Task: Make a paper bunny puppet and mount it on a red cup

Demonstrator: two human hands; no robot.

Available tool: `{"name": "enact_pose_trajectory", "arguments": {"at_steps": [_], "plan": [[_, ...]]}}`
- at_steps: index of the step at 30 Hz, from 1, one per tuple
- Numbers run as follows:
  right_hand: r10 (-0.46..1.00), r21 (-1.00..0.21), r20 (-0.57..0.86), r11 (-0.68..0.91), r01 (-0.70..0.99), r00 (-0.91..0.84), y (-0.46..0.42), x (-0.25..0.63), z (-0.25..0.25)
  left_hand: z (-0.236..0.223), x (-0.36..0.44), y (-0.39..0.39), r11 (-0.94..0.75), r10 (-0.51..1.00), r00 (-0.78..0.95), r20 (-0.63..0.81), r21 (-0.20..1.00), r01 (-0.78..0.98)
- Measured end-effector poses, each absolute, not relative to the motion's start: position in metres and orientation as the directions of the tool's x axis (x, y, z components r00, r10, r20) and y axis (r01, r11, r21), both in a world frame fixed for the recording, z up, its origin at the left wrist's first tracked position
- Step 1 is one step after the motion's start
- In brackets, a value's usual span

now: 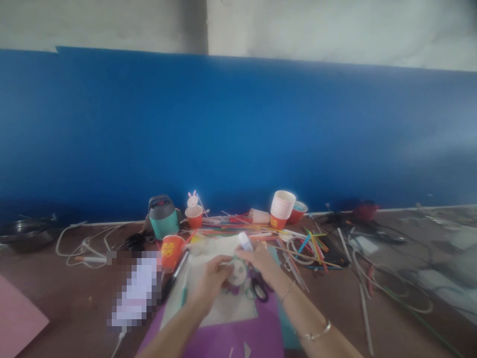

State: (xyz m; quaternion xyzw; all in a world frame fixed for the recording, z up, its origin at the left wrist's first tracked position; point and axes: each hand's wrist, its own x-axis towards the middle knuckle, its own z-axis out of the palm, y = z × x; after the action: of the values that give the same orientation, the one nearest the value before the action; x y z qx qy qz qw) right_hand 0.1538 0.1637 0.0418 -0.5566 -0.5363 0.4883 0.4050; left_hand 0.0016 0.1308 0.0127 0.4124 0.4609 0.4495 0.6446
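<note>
A purple sheet [238, 338] lies nearest, with a pale sheet of paper [223, 303] on top of it. Above that paper the left hand [208, 281] pinches the edge of a small round white piece [237, 272], fingers closed on it. The right hand [259, 258] is curled around a glue stick [245, 241], whose white end points up and away, just beside the round piece. Black-handled scissors [259, 288] lie under the right wrist. Farther off stand an orange cup [172, 250], scattered coloured straws [313, 243], a stack of cups [282, 206] and a teal flask [163, 219] against the blue wall [238, 129].
</note>
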Motion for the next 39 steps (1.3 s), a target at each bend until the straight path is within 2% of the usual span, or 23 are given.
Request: {"name": "enact_pose_trajectory", "arguments": {"at_steps": [6, 12, 20, 31, 39], "plan": [[0.989, -0.977, -0.136, -0.125, 0.172, -0.052, 0.162, 0.155, 0.042, 0.017, 0.001, 0.129, 0.247, 0.965, 0.135, -0.224, 0.951, -0.187], [0.979, -0.97, -0.184, -0.167, 0.177, -0.086, 0.162, 0.153, 0.039, 0.023, -0.001, 0.129, 0.268, 0.963, 0.105, -0.249, 0.925, -0.27], [0.991, -0.986, -0.122, -0.115, 0.121, -0.049, 0.158, 0.146, 0.041, 0.023, -0.001, 0.128, 0.294, 0.956, 0.115, -0.271, 0.897, -0.331], [0.997, -0.994, -0.057, -0.052, 0.096, -0.052, 0.157, 0.136, 0.034, 0.011, 0.004, 0.127, 0.089, 0.993, -0.04, -0.114, 0.912, -0.4], [0.992, -0.993, -0.092, -0.086, 0.075, -0.084, 0.158, 0.137, 0.03, 0.012, 0.007, 0.123, 0.067, 0.996, -0.042, -0.083, 0.955, -0.29]]}}
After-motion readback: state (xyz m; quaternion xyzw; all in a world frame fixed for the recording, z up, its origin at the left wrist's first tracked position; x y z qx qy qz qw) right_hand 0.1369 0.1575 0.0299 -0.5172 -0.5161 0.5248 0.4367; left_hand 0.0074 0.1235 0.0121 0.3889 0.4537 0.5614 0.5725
